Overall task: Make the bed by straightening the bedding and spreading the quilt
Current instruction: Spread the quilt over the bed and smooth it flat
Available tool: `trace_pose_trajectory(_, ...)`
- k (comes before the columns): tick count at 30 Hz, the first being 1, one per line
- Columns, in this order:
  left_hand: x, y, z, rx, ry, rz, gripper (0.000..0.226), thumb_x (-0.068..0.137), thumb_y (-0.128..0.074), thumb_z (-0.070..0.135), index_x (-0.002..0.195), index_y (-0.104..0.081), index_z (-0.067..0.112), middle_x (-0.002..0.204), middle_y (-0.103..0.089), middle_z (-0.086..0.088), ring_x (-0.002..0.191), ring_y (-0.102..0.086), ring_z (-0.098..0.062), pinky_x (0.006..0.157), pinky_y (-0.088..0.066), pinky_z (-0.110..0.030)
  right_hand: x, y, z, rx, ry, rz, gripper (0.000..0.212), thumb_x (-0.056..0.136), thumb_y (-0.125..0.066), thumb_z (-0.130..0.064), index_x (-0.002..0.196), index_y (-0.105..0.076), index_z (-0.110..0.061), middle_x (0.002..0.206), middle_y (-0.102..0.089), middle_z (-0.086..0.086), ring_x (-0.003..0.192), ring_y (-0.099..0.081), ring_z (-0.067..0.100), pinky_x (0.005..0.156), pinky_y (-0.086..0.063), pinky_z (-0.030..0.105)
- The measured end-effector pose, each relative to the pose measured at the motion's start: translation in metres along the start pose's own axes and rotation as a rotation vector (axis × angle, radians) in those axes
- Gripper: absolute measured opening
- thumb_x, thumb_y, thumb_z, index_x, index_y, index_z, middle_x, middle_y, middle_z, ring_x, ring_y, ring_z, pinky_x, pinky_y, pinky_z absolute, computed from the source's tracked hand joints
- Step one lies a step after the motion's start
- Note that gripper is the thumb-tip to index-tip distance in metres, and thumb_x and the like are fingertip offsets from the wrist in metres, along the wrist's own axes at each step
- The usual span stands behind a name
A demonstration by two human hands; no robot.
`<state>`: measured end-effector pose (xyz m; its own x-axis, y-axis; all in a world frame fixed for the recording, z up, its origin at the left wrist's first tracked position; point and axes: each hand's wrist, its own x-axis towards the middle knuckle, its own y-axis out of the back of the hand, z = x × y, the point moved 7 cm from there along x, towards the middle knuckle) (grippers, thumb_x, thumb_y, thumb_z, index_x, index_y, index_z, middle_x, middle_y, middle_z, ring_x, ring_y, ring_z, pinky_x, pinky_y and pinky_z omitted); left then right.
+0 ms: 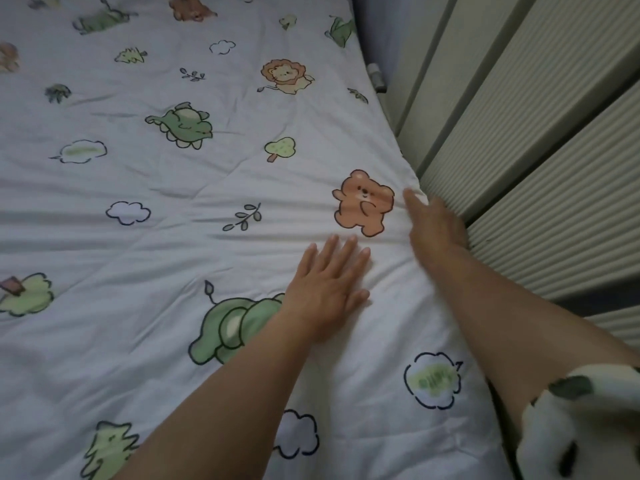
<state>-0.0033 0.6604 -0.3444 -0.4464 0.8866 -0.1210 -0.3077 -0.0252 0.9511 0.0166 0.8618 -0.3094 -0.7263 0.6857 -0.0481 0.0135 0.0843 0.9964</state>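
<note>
A white quilt (166, 202) printed with cartoon bears, lions, turtles, clouds and trees lies spread over the bed and fills most of the view. My left hand (327, 282) presses flat on it with straight fingers, just below an orange bear print (363, 202). At the quilt's right edge my right hand (434, 225) grips the fabric, thumb on top and fingers tucked over the edge. Shallow creases run across the quilt to the left of both hands.
Ribbed pale-green cabinet doors (540, 140) stand tight against the bed's right side, leaving a narrow gap. A small grey fitting (377, 77) sits at the bed edge farther up. My patterned sleeve (581, 420) shows at the lower right.
</note>
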Motion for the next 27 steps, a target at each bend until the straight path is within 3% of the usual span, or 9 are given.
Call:
trace_pose_trajectory(3, 0.002, -0.002, -0.004, -0.02, 0.022, 0.018, 0.077, 0.078, 0.011, 0.063, 0.15, 0.008, 0.036, 0.158, 0.019, 0.008, 0.144, 0.024, -0.018, 0.115, 0.016, -0.04, 0.0, -0.007, -0.002, -0.023, -0.046, -0.012, 0.048, 0.098, -0.033, -0.013, 0.145, -0.03, -0.022, 0.127, -0.041, 0.02, 0.105, -0.049, 0.039, 0.078, -0.039, 0.041)
trace_pose_trajectory(7, 0.002, -0.008, -0.012, -0.014, -0.002, 0.005, 0.075, 0.081, 0.01, 0.067, 0.15, 0.006, 0.037, 0.159, 0.014, 0.007, 0.145, 0.021, -0.017, 0.115, 0.015, -0.039, 0.013, 0.007, -0.046, -0.069, 0.048, 0.139, 0.065, 0.093, -0.046, -0.015, 0.151, -0.016, -0.019, 0.151, -0.021, 0.015, 0.133, -0.029, 0.035, 0.109, -0.027, 0.043)
trace_pose_trajectory(13, -0.003, -0.016, -0.014, 0.005, -0.019, 0.184, 0.061, 0.096, -0.015, 0.058, 0.149, -0.026, 0.031, 0.158, -0.021, 0.001, 0.147, -0.011, -0.024, 0.115, -0.009, -0.046, 0.041, -0.012, -0.122, 0.077, 0.404, -0.064, 0.051, 0.103, -0.019, -0.04, 0.152, -0.004, -0.035, 0.161, 0.004, -0.006, 0.148, 0.007, 0.019, 0.118, 0.002, 0.045)
trace_pose_trajectory(15, -0.005, -0.017, -0.015, -0.004, -0.007, 0.215, 0.058, 0.097, -0.02, 0.056, 0.149, -0.026, 0.033, 0.158, -0.021, 0.002, 0.148, -0.011, -0.022, 0.116, -0.012, -0.047, 0.056, -0.034, -0.091, 0.033, 0.28, -0.186, 0.052, 0.101, -0.021, -0.047, 0.151, -0.012, -0.034, 0.161, -0.001, -0.006, 0.148, -0.001, 0.021, 0.117, -0.007, 0.048)
trace_pose_trajectory(18, -0.004, -0.018, -0.014, -0.016, -0.016, 0.225, 0.057, 0.097, -0.022, 0.055, 0.15, -0.022, 0.035, 0.159, -0.017, 0.004, 0.148, -0.005, -0.02, 0.116, -0.011, -0.048, 0.073, -0.04, -0.029, 0.208, -0.241, -0.225, 0.069, 0.095, -0.024, -0.059, 0.152, -0.01, -0.022, 0.156, -0.018, 0.016, 0.141, -0.025, 0.036, 0.114, -0.024, 0.05)
trace_pose_trajectory(19, -0.005, -0.019, -0.014, -0.021, -0.016, 0.226, 0.057, 0.097, -0.023, 0.055, 0.15, -0.021, 0.035, 0.159, -0.016, 0.004, 0.148, -0.003, -0.019, 0.116, -0.01, -0.048, 0.075, -0.035, -0.031, 0.187, -0.292, -0.198, 0.07, 0.096, -0.025, -0.056, 0.152, -0.012, -0.015, 0.154, -0.021, 0.021, 0.139, -0.027, 0.039, 0.113, -0.024, 0.051)
trace_pose_trajectory(22, -0.004, -0.019, -0.014, -0.031, -0.011, 0.232, 0.057, 0.097, -0.025, 0.054, 0.15, -0.022, 0.035, 0.159, -0.016, 0.004, 0.148, -0.002, -0.019, 0.116, -0.01, -0.048, 0.082, -0.006, -0.105, -0.005, 0.071, 0.013, 0.063, 0.101, -0.024, -0.045, 0.153, -0.005, -0.016, 0.16, -0.001, 0.013, 0.146, -0.004, 0.036, 0.118, -0.008, 0.049)
trace_pose_trajectory(25, -0.003, -0.018, -0.015, -0.015, -0.02, 0.235, 0.056, 0.097, -0.025, 0.053, 0.15, -0.022, 0.034, 0.159, -0.015, 0.004, 0.148, -0.002, -0.019, 0.117, -0.01, -0.048, 0.062, -0.02, -0.178, -0.002, 0.567, -0.172, 0.058, 0.102, -0.021, -0.046, 0.153, 0.004, -0.031, 0.161, 0.011, -0.004, 0.148, 0.011, 0.022, 0.119, 0.004, 0.047)
trace_pose_trajectory(27, -0.002, -0.019, -0.015, -0.003, -0.021, 0.225, 0.056, 0.097, -0.026, 0.053, 0.15, -0.023, 0.033, 0.159, -0.016, 0.004, 0.148, -0.004, -0.02, 0.117, -0.01, -0.048, 0.059, -0.043, -0.164, -0.015, 0.539, -0.282, 0.057, 0.101, -0.017, -0.052, 0.152, 0.003, -0.036, 0.16, 0.012, -0.009, 0.148, 0.011, 0.018, 0.118, 0.005, 0.047)
